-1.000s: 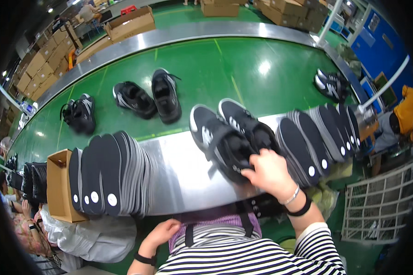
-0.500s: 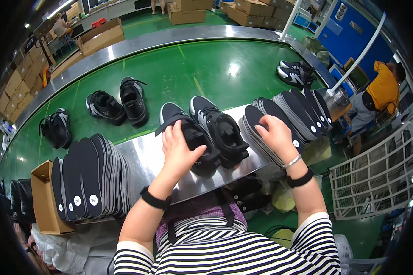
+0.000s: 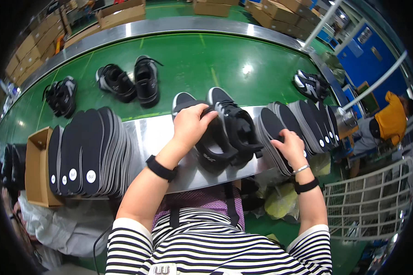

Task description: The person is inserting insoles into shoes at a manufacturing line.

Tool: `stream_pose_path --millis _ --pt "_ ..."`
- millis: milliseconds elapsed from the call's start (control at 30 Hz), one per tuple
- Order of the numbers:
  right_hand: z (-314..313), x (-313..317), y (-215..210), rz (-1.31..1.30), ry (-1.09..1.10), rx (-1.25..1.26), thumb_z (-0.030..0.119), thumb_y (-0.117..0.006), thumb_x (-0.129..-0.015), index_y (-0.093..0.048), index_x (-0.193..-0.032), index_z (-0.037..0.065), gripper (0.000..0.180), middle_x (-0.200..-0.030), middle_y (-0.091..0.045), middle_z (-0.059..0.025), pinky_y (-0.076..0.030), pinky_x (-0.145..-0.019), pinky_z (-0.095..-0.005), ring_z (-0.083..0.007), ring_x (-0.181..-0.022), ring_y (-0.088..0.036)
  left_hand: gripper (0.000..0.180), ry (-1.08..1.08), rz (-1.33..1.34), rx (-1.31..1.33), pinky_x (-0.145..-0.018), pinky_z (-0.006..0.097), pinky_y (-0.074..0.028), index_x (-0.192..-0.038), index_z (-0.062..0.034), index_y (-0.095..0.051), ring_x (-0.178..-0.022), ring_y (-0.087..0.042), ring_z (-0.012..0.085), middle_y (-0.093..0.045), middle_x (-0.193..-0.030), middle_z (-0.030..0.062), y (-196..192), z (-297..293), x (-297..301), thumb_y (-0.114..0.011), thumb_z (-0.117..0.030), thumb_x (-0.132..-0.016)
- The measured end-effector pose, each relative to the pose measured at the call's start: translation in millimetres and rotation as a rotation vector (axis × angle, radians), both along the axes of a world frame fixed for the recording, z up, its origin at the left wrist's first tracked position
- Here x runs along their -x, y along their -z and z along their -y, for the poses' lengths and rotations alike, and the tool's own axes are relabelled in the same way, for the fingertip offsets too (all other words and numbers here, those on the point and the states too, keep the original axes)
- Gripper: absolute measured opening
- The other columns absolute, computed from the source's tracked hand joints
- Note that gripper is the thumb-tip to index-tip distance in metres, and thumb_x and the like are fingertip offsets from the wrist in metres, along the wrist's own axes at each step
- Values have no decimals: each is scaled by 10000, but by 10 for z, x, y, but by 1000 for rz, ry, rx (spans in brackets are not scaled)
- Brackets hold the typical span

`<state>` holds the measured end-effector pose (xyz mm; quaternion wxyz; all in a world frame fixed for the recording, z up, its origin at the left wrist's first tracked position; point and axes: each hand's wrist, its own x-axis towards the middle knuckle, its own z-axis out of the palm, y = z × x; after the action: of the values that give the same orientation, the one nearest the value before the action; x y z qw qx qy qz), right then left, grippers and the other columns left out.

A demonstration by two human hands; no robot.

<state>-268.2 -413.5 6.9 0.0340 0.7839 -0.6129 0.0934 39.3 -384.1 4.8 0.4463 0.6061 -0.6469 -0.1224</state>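
A pair of black shoes with pale toes stands in front of me on the metal ledge, toes pointing away. My left hand pinches the tongue of the left shoe and holds it up, so the pale inside of the opening shows. Beside it, the right shoe stands untouched. On the nearest stack of black insoles to the right, my right hand has its thumb and curled fingers at the edge of the top insole. The fingertips' undersides are hidden.
More insole stacks stand on the left beside an open cardboard box. On the green surface beyond are black shoes at left and a pair at far right. A person in orange and a white rack are at right.
My left hand has gone from lying spread on the left shoe to pinching its raised tongue. My right hand has come down onto the insole stack. The view has shifted.
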Motion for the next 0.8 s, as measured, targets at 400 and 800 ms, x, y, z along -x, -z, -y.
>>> stream_pose_path --millis 400,800 --pt "-523 -1111 -1066 -283 -897 -157 160 -579 -654 -529 -543 74 148 -680 -480 -56 -431 -484 -330 -226 -560 -526 321 194 -657 -463 -495 260 -384 -720 27 -590 -521 -479 98 -528 -553 35 17 24 -38 -532 -281 -789" --pt "-407 -1433 -476 -386 -700 -181 159 -549 -686 -569 -642 45 125 -689 -495 -117 -470 -571 -347 -259 -627 -562 302 20 -343 -266 -525 305 -403 -731 40 -561 -528 -516 192 -546 -584 139 -44 -72 239 -547 -257 -783"
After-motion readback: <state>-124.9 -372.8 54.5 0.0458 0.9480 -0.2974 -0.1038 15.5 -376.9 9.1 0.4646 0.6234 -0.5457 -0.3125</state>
